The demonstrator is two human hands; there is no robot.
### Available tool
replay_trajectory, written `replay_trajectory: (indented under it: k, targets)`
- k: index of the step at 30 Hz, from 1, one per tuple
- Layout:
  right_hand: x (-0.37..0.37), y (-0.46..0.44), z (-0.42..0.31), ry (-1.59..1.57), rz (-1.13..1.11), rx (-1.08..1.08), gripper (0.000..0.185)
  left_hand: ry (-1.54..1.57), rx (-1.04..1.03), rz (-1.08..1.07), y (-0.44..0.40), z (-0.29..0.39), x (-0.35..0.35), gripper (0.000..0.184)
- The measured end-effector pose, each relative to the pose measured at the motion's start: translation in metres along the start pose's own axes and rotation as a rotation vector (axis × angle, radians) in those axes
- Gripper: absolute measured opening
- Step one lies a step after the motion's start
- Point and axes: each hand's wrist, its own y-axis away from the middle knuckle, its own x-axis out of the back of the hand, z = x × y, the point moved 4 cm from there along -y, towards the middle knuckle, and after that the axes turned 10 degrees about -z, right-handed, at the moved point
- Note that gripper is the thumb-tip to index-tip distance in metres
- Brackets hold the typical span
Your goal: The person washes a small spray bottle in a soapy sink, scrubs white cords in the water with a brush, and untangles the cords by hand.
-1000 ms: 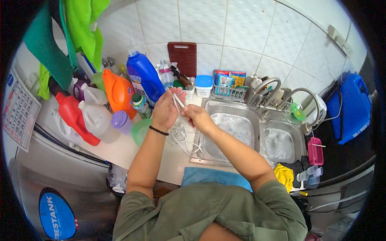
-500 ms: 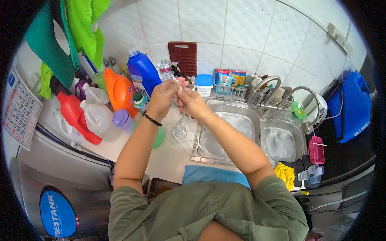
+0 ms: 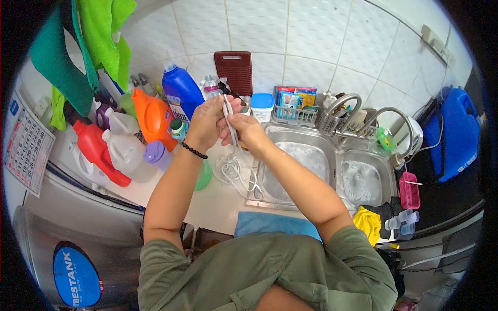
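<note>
A white cord (image 3: 234, 170) lies in a loose tangle on the counter, left of the sink, and its upper end runs up between both hands. My left hand (image 3: 206, 124), with a black beaded bracelet at the wrist, is closed on the cord's folded end. Close beside it, my right hand (image 3: 249, 133) pinches the hanging strands a little lower. A narrow loop of cord shows between the fingers. Part of the fingertips is hidden behind the hands.
Detergent bottles, including a blue bottle (image 3: 181, 93) and an orange bottle (image 3: 150, 116), crowd the left. A double sink (image 3: 334, 179) with sudsy water is at right. A blue cloth (image 3: 275, 224) lies on the front edge. A brown washboard (image 3: 233, 72) leans on the tiles.
More of the cord's folded strands now shows between the hands. My right hand has shifted slightly down and away from my left fingers, and the view has moved a little.
</note>
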Motion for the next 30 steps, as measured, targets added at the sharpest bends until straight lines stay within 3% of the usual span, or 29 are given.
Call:
replay_trajectory:
  k: [2,5,11,14,15,19,25,28,30]
  targets:
    - [-0.001,0.002,-0.002,-0.009,0.037,-0.030,0.036,-0.110,-0.064,0.064,-0.003,-0.003,-0.001,0.035]
    - [0.005,0.000,0.000,0.053,0.049,-0.046,0.038,-0.191,-0.043,-0.064,-0.001,-0.004,-0.003,0.034]
    - [0.005,-0.002,-0.005,0.193,0.025,-0.058,0.038,-0.458,-0.012,-0.076,-0.001,0.001,-0.011,0.027]
    - [0.005,-0.002,0.000,0.087,-0.026,-0.031,0.036,-0.209,-0.054,0.007,-0.022,-0.001,0.010,0.024]
    - [0.006,-0.001,0.002,0.040,-0.053,-0.019,0.035,-0.041,-0.221,0.047,-0.035,0.003,0.021,0.020]
    - [0.016,0.018,0.005,0.038,-0.070,-0.090,0.029,0.210,-0.258,0.142,-0.053,0.062,0.055,0.008]
    - [0.059,0.049,-0.018,0.069,-0.070,-0.200,0.008,-0.131,-0.403,0.321,-0.037,0.138,0.095,0.018]
    - [0.078,0.059,-0.060,0.231,0.024,-0.210,0.008,-0.320,-0.433,0.425,-0.029,0.157,0.118,0.024]
    - [0.095,0.061,-0.083,0.274,-0.053,-0.229,0.019,-0.307,-0.484,0.480,-0.028,0.162,0.135,0.023]
